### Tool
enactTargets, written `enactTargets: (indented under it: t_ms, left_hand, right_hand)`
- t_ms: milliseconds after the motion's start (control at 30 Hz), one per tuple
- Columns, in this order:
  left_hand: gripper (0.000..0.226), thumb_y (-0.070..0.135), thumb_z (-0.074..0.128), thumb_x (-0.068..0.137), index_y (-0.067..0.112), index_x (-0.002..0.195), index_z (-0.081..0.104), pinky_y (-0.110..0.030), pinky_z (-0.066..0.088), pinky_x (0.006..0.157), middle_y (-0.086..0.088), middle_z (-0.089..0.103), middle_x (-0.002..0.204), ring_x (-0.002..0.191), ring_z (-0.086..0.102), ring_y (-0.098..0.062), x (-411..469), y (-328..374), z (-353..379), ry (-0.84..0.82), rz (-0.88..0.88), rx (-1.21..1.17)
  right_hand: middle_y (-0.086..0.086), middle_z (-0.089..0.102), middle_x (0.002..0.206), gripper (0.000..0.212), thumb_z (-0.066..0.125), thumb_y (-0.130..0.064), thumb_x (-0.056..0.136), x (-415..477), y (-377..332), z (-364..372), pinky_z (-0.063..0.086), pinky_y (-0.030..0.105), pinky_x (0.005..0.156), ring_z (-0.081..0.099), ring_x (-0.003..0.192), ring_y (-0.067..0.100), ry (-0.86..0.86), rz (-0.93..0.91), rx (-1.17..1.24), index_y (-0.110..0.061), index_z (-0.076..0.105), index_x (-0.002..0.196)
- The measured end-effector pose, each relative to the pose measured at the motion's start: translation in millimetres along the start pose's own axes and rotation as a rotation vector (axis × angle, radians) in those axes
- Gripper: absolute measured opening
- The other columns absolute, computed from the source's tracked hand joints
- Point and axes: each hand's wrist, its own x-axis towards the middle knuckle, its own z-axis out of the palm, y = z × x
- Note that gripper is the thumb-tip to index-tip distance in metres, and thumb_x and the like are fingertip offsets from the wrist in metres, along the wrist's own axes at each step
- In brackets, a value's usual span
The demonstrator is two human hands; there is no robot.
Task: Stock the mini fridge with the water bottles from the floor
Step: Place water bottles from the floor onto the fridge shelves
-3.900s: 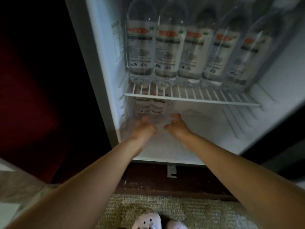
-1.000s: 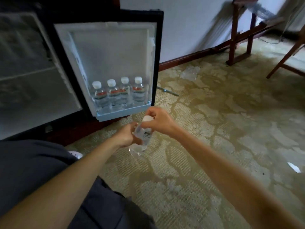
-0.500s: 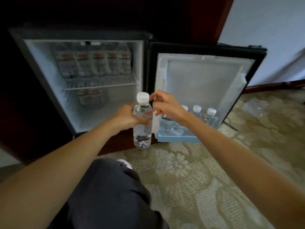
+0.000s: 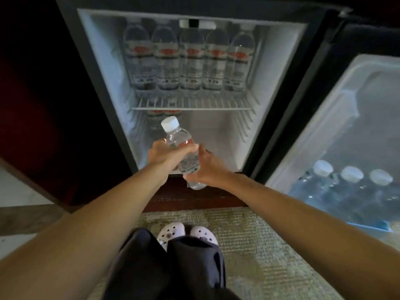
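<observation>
A: So, nearest to us are the shoes [image 4: 186, 234] on the carpet [image 4: 249, 245], close to the front edge of the fridge [image 4: 104, 87]. Why are both hands on one bottle [image 4: 184, 154]?

B: I think it is for control. The left hand [image 4: 164, 154] is wrapped around the upper body of the bottle, and the right hand [image 4: 205, 167] is closed on the lower part, near the bottom. The bottle is tilted, with the cap [image 4: 170, 123] pointing into the fridge. It is in the air, just before the open front, at the level of the lower compartment.

A: Why the cap first?

B: Probably the bottle must pass under the front edge of the wire shelf [image 4: 191, 108], so it goes in leaning and is set upright after. This is my guess only.

A: Is there room inside?

B: Yes. On the fridge floor [image 4: 216, 139], two bottles [image 4: 162, 118] stand at the back left corner, partly hidden by the shelf. The middle and right side look free, up to the right wall. The shelf above carries a full row [image 4: 190, 59] of five from wall to wall, so no place remains in its front row.

A: And the door [image 4: 350, 126]?

B: It is open on the right, well apart from the hands. Its lower rack holds capped bottles [image 4: 346, 176]; how many, I cannot tell. The edges to watch are the shelf front and the standing pair.
</observation>
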Motion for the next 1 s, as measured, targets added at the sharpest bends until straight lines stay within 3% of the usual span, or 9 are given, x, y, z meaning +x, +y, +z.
enactTargets:
  t_ms: [133,300,500,567,633,700,800,900,1000]
  left_hand:
    - [0.028,0.035,0.081,0.065,0.024,0.079,0.06,-0.032,0.057,0.081,0.002,0.067,0.087,0.088,0.065,-0.016,45,-9,-3,-0.033,-0.009,-0.002]
    - [0.039,0.037,0.081,0.065,0.016,0.095,0.068,-0.031,0.057,0.075,-0.002,0.071,0.093,0.086,0.068,-0.015,100,-19,6,-0.086,0.011,0.028]
    - [0.02,0.032,0.078,0.07,0.026,0.065,0.06,-0.027,0.047,0.064,-0.002,0.065,0.08,0.073,0.058,-0.013,155,-29,29,-0.041,0.079,-0.004]
    - [0.009,0.025,0.073,0.077,0.019,0.076,0.067,-0.024,0.045,0.067,0.001,0.063,0.076,0.071,0.058,-0.011,169,-25,32,-0.066,0.114,-0.029]
    - [0.021,0.016,0.068,0.082,0.003,0.098,0.069,-0.02,0.05,0.064,0.002,0.067,0.068,0.064,0.06,-0.007,180,-20,32,-0.083,0.151,-0.068]
    - [0.019,0.014,0.064,0.086,0.006,0.102,0.067,-0.026,0.056,0.072,-0.01,0.071,0.087,0.072,0.061,-0.015,189,-16,30,-0.035,0.149,-0.094]
    - [0.018,0.005,0.058,0.087,0.005,0.103,0.066,-0.013,0.053,0.052,-0.011,0.063,0.097,0.072,0.059,-0.017,201,-15,28,0.022,0.134,-0.125]
    - [0.021,0.0,0.055,0.085,0.001,0.101,0.068,-0.03,0.053,0.079,-0.017,0.068,0.107,0.095,0.064,-0.028,211,-20,30,0.091,0.172,-0.029]
    - [0.021,-0.001,0.052,0.084,0.007,0.094,0.068,-0.039,0.051,0.09,-0.019,0.068,0.109,0.104,0.063,-0.032,212,-21,31,0.128,0.175,-0.008]
  right_hand:
    - [0.005,0.056,0.113,0.067,0.072,-0.023,0.072,50,5,19,0.046,0.029,0.07,0.059,0.101,0.022,0.012,0.035,0.026,-0.013,0.032,0.125]
    - [-0.001,0.055,0.094,0.057,0.072,-0.017,0.071,106,25,34,0.043,0.027,0.065,0.062,0.095,0.024,0.043,0.077,0.136,-0.013,0.039,0.118]
    - [0.008,0.063,0.113,0.055,0.074,-0.018,0.072,163,49,50,0.046,0.027,0.071,0.061,0.103,0.026,0.203,0.182,0.283,-0.013,0.043,0.117]
    - [0.01,0.063,0.115,0.056,0.075,-0.015,0.071,179,54,52,0.048,0.027,0.073,0.061,0.103,0.025,0.25,0.197,0.368,-0.01,0.044,0.117]
    - [0.011,0.064,0.115,0.057,0.076,-0.011,0.069,192,58,53,0.041,0.018,0.067,0.061,0.103,0.022,0.305,0.201,0.424,-0.009,0.046,0.117]
    - [0.013,0.063,0.116,0.058,0.077,-0.012,0.068,205,61,52,0.039,0.018,0.062,0.06,0.107,0.026,0.379,0.21,0.45,-0.008,0.048,0.119]
    - [0.014,0.062,0.119,0.058,0.076,-0.018,0.071,221,63,50,0.038,0.019,0.072,0.058,0.111,0.029,0.459,0.244,0.445,-0.006,0.047,0.12]
    - [0.011,0.061,0.121,0.057,0.073,-0.018,0.074,238,65,47,0.034,0.01,0.066,0.059,0.111,0.025,0.484,0.298,0.506,-0.01,0.045,0.124]
    - [0.009,0.058,0.128,0.075,0.073,-0.016,0.074,249,68,47,0.043,0.023,0.088,0.057,0.117,0.025,0.465,0.313,0.541,-0.017,0.033,0.138]
